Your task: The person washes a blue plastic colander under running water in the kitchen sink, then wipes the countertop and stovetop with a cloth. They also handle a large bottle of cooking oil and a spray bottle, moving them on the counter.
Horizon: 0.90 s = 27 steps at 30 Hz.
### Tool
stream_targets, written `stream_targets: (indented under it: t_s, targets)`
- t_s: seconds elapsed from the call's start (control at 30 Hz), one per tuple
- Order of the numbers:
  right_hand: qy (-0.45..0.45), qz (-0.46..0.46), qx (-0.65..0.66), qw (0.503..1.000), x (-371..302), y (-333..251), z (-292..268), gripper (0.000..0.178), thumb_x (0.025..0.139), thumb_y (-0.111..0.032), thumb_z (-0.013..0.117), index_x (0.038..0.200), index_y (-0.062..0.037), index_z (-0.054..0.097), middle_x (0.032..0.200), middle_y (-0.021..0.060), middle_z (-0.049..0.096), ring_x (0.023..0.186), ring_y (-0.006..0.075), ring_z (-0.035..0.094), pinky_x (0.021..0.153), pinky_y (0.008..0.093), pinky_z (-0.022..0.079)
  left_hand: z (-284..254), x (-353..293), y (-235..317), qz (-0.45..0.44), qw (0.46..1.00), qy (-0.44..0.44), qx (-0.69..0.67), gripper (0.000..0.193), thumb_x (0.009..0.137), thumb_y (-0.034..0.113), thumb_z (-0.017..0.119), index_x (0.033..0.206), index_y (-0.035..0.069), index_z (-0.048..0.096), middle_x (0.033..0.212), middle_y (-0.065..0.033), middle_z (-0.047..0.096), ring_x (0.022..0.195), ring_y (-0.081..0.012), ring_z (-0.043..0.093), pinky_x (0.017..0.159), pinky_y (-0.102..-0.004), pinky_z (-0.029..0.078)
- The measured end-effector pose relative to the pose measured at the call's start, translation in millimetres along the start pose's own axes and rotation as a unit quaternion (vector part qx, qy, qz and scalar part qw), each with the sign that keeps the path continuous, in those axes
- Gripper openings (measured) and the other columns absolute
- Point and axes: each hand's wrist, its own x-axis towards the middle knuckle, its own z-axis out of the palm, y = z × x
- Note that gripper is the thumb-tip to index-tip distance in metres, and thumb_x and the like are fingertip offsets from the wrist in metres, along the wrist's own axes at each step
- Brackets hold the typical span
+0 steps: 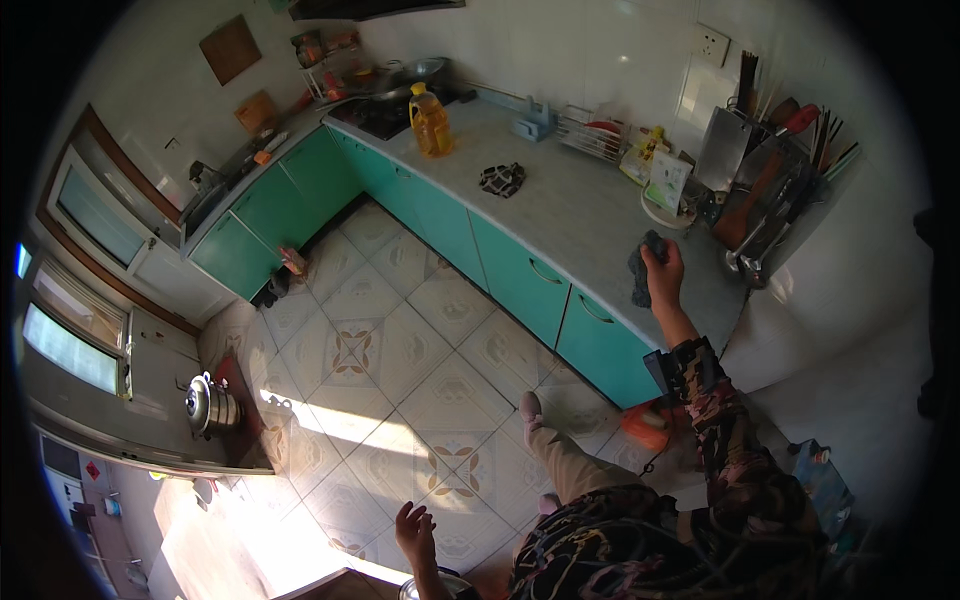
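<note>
My right hand (663, 275) is closed around a crumpled dark grey-blue cloth (638, 277), at the near right end of the grey counter (590, 215). I cannot tell whether the cloth touches the countertop. Down at the lower middle, my left hand (416, 533) hangs over the tiled floor with loosely bent fingers and nothing visible in it. Part of a round metal thing (408, 588) shows beside that wrist. A black-and-white checked cloth (502, 180) lies bunched on the counter, and a bottle of yellow oil (430, 122) with a yellow cap stands farther along.
Utensils and a cleaver (720, 150) crowd a rack at the counter's right end, beside small packages (667, 180) and a wire rack (590, 132). A stove (375, 115) with pans sits at the back. Below are green cabinets (515, 275); a steel pot (212, 405) stands left.
</note>
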Motion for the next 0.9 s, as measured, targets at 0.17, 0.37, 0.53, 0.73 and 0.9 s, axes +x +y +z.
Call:
stream_targets:
  t_s: [0.17, 0.37, 0.53, 0.73, 0.9]
  targets:
    - [-0.054, -0.043, -0.268, 0.961, 56, 109, 111, 0.025, 0.088, -0.019, 0.063, 0.109, -0.0046, 0.058, 0.105, 0.0147, 0.06, 0.096, 0.0347, 0.059, 0.08, 0.0463, 0.049, 24, 101, 27, -0.009, 1.0, 0.01, 0.004, 0.049, 0.082, 0.003, 0.061, 0.127, -0.002, 0.043, 0.105, -0.0173, 0.063, 0.081, -0.0174, 0.063, 0.065, -0.0284, 0.056]
    - [-0.058, -0.136, -0.279, 0.949, 85, 154, 243, 0.021, 0.082, -0.013, 0.067, 0.092, 0.0027, 0.057, 0.091, 0.0197, 0.055, 0.085, 0.0391, 0.055, 0.07, 0.0469, 0.045, 66, 211, 87, -0.09, 0.996, 0.003, 0.002, 0.047, 0.085, 0.002, 0.057, 0.129, -0.001, 0.042, 0.109, -0.0165, 0.062, 0.09, -0.0218, 0.063, 0.073, -0.0328, 0.055]
    - [-0.194, -0.146, -0.251, 0.937, 99, 134, 357, 0.018, 0.082, -0.007, 0.065, 0.085, -0.0005, 0.048, 0.084, 0.0162, 0.048, 0.077, 0.0369, 0.05, 0.063, 0.048, 0.04, 116, 304, 140, -0.071, 0.996, -0.045, 0.04, 0.043, 0.085, 0.001, 0.058, 0.126, -0.002, 0.046, 0.105, -0.0164, 0.063, 0.087, -0.0204, 0.063, 0.07, -0.03, 0.056]
    - [-0.233, -0.139, -0.271, 0.924, 94, 122, 329, 0.019, 0.078, -0.002, 0.066, 0.094, -0.0011, 0.054, 0.091, 0.0158, 0.05, 0.08, 0.0357, 0.052, 0.067, 0.0461, 0.044, 189, 417, 197, -0.037, 0.976, -0.175, 0.127, 0.038, 0.085, 0.0, 0.056, 0.123, -0.002, 0.05, 0.104, -0.0146, 0.064, 0.089, -0.0198, 0.063, 0.074, -0.0282, 0.054]
    - [-0.041, -0.006, -0.385, 0.922, 115, 113, 277, 0.025, 0.077, 0.0, 0.065, 0.1, 0.0011, 0.055, 0.094, 0.0189, 0.052, 0.083, 0.0379, 0.055, 0.07, 0.0452, 0.045, 256, 511, 252, 0.121, 0.925, -0.278, 0.227, 0.035, 0.085, 0.003, 0.059, 0.12, 0.001, 0.055, 0.102, -0.0129, 0.066, 0.087, -0.0165, 0.064, 0.073, -0.0263, 0.052]
